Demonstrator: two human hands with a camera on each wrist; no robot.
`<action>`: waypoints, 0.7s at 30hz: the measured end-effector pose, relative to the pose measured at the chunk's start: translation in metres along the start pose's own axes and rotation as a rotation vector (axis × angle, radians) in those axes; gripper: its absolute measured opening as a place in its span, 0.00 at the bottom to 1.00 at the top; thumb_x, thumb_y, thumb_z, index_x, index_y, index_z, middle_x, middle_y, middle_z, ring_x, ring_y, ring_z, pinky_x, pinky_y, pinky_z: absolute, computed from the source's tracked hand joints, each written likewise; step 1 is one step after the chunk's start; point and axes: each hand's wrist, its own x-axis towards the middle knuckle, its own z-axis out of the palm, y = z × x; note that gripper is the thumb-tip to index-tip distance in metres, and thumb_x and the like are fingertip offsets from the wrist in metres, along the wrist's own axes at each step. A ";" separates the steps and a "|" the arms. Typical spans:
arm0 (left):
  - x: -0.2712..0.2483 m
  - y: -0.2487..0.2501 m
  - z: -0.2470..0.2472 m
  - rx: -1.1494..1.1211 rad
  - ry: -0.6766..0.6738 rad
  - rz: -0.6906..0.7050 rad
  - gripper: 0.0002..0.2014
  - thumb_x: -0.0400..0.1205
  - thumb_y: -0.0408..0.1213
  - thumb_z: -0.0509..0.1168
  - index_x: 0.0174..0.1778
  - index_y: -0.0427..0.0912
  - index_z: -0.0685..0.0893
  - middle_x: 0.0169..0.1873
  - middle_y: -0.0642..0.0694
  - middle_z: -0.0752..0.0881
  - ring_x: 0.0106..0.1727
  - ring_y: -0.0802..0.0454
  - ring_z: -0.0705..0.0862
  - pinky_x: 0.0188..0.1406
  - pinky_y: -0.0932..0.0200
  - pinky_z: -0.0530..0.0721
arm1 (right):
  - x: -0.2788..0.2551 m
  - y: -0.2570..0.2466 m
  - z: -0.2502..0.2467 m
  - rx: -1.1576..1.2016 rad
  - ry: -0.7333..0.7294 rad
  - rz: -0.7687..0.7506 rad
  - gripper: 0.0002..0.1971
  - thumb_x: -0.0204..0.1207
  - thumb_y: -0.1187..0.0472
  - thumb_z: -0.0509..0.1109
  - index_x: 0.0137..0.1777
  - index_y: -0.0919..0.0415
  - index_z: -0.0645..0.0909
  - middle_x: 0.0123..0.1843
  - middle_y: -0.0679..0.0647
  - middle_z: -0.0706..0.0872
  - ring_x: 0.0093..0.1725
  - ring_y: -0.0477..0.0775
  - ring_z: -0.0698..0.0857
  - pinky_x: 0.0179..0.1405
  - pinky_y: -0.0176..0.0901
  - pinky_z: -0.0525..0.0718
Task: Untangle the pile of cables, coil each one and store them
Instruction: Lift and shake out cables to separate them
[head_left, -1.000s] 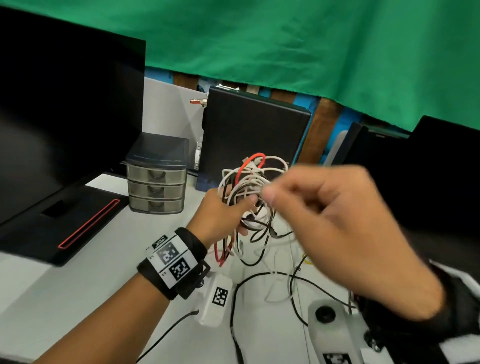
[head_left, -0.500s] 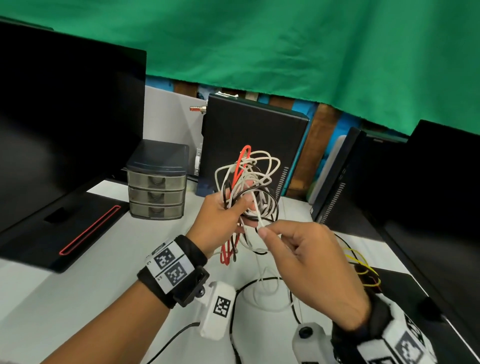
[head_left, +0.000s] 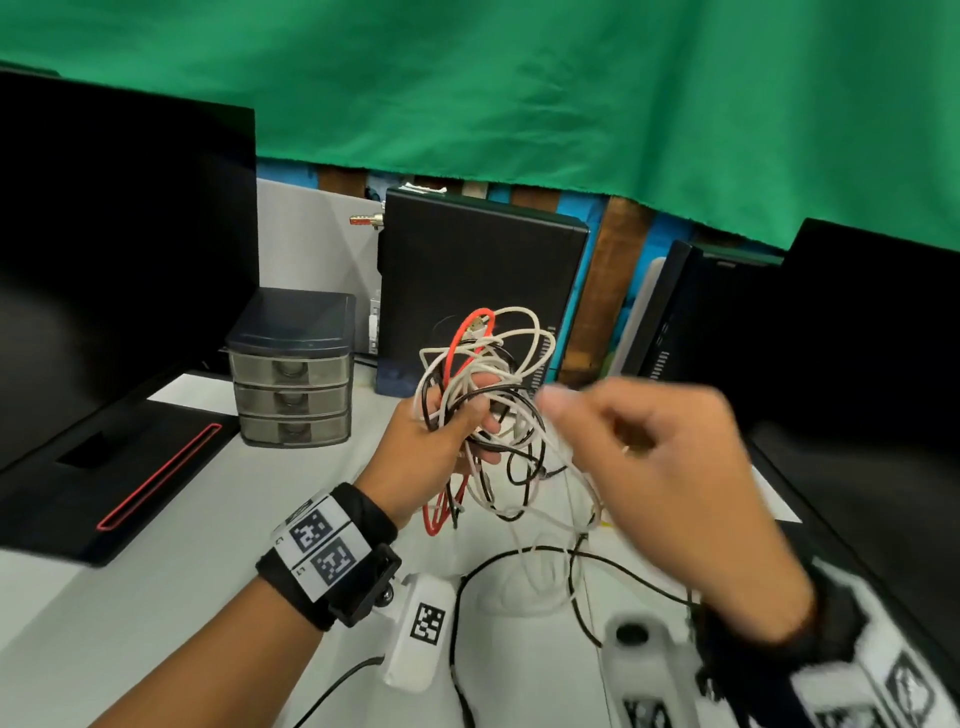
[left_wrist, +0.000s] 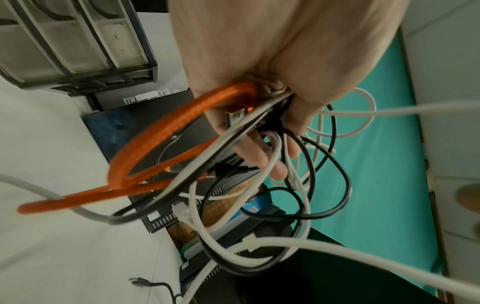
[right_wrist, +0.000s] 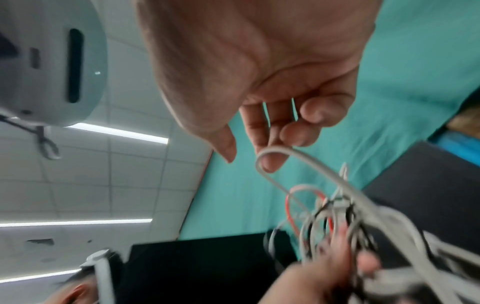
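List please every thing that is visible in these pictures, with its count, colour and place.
cable tangle: one bundle; white, black and orange-red cables; held above the desk
drawer unit: one, grey, three drawers, desk rear left
computer case: one, black, upright behind the tangle
monitors: two, black, far left and far right
green cloth: one, backdrop
desk: one, white
loose black cable: one, on the desk
left hand: grips the tangle
right hand: one finger hooks a white cable loop
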 end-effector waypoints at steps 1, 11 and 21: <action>0.000 0.000 0.000 -0.001 -0.020 -0.003 0.10 0.88 0.36 0.62 0.61 0.46 0.86 0.40 0.44 0.90 0.39 0.45 0.91 0.45 0.46 0.90 | 0.015 0.004 -0.007 0.006 0.116 -0.021 0.20 0.78 0.41 0.71 0.29 0.51 0.85 0.24 0.51 0.82 0.23 0.50 0.76 0.23 0.37 0.73; -0.002 0.000 0.002 -0.049 -0.171 0.029 0.09 0.81 0.44 0.69 0.54 0.54 0.91 0.41 0.40 0.88 0.45 0.42 0.90 0.51 0.42 0.91 | 0.086 0.062 -0.004 -0.149 0.156 0.044 0.08 0.79 0.56 0.73 0.39 0.52 0.89 0.34 0.44 0.89 0.36 0.41 0.85 0.41 0.42 0.85; -0.004 0.005 -0.001 -0.020 -0.248 0.029 0.11 0.79 0.48 0.70 0.54 0.49 0.90 0.41 0.41 0.89 0.47 0.38 0.91 0.48 0.41 0.91 | 0.100 0.040 -0.008 -0.293 -0.381 -0.044 0.12 0.79 0.59 0.76 0.61 0.47 0.87 0.44 0.43 0.92 0.48 0.41 0.89 0.59 0.51 0.88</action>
